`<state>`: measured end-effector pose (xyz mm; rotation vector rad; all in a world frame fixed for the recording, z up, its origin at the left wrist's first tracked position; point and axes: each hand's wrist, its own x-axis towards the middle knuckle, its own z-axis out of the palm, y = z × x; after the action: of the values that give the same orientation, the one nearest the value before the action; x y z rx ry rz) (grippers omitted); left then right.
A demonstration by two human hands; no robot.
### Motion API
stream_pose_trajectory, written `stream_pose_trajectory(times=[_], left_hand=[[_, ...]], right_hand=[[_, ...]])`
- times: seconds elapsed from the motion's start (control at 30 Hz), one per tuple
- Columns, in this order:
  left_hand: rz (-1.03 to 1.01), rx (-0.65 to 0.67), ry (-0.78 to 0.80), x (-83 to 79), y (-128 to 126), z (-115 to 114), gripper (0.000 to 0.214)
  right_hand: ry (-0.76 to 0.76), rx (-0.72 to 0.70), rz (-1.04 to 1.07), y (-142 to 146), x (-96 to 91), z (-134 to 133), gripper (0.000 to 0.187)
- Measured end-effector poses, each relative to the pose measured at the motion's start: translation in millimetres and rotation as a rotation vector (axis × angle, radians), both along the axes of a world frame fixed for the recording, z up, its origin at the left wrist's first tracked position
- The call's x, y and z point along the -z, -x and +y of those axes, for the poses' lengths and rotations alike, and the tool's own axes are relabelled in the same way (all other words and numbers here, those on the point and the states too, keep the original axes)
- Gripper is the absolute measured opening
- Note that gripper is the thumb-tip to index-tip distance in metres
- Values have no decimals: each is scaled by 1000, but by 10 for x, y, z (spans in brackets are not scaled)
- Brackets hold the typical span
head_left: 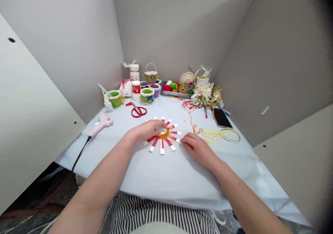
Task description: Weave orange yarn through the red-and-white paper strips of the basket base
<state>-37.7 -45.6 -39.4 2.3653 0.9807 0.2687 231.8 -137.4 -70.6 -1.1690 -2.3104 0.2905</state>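
A cut-open paper cup (163,141) lies flat on the white table (166,178), its red and white strips fanned out like rays around an orange yarn-wound centre. My left hand (148,129) rests on the centre, fingers curled down and pressing it. My right hand (195,147) sits just right of the strips, fingertips pinched on a thin orange yarn strand (194,124) beside a strip's end.
A pink glue gun (101,124) with a black cord lies at the left. Red scissors (137,111), small yarn-covered cups (147,95), a tray of coloured yarn (177,88), a phone (222,118), a tape ring (230,134) and loose yellow yarn (212,135) fill the back and right.
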Motion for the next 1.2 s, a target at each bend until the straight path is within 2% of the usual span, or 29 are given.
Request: stream_pose_trajectory(times=[0.13, 0.27, 0.5, 0.63, 0.7, 0.8, 0.97, 1.13, 1.2], left_hand=[[-33, 19, 29, 8, 7, 11, 39], [-47, 36, 39, 11, 10, 18, 39], [-50, 42, 47, -33, -5, -10, 36], [-37, 37, 48, -45, -6, -20, 37], [-24, 22, 39, -43, -7, -20, 37], [-16, 20, 27, -38, -14, -22, 37], [-19, 14, -25, -29, -47, -54, 38], [-155, 20, -117, 13, -79, -75, 37], [-148, -7, -144, 34, -82, -66, 41]], right_hand=[[-64, -17, -89, -40, 70, -172, 26], [-102, 30, -132, -44, 102, -173, 27], [11, 167, -193, 9, -24, 94, 25], [140, 143, -182, 60, -128, 372, 15], [166, 163, -158, 105, -130, 517, 12], [127, 262, -101, 176, -51, 656, 11], [117, 259, -35, 226, 86, 636, 11], [135, 283, -3, 242, 61, 590, 10], [138, 291, 5, 242, 54, 598, 10]])
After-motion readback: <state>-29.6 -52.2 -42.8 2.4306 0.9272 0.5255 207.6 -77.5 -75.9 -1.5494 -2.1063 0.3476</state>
